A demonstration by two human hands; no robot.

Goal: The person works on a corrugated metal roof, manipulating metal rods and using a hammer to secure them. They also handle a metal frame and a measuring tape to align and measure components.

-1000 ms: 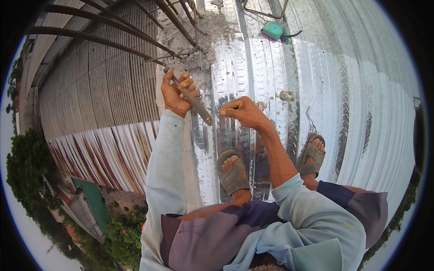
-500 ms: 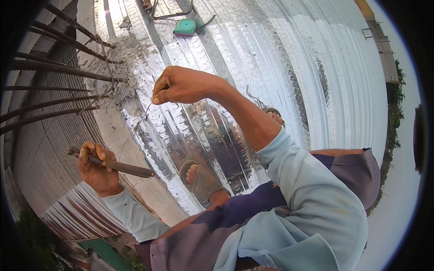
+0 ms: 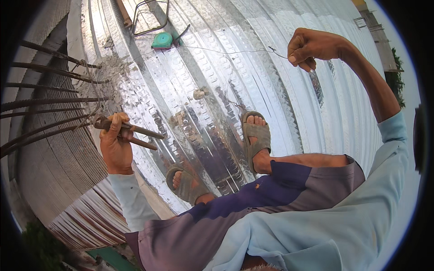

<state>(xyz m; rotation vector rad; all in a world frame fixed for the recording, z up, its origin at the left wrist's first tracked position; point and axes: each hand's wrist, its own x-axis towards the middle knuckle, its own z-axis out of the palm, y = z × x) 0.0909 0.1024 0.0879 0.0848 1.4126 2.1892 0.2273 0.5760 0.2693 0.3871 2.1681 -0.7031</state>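
Note:
My left hand [image 3: 116, 149] is closed around a pair of rusty pincers [image 3: 143, 131] beside the rebar at the left. The jaws stick out on the far left of the hand, and the two handles spread apart to the right. Out at the upper right, my right hand [image 3: 312, 49] pinches the end of a thin wire [image 3: 244, 51] between thumb and fingers. From there the wire runs left across the metal sheet, past a green tape measure [image 3: 162, 40]. Its course farther left is too fine to follow surely.
Several rebar rods [image 3: 49, 99] jut from the concrete at the left. Ribbed shiny metal sheeting [image 3: 271, 90] lies underfoot, with my two sandaled feet on it. A hacksaw-like metal frame [image 3: 151, 18] lies at the top. Loose concrete bits [image 3: 200, 93] and tangled wire [image 3: 233, 101] rest nearby.
My right hand has swung far to the right, drawing the wire out across the sheet. My left hand has risen toward the rebar, and the pincers' handles now show spread.

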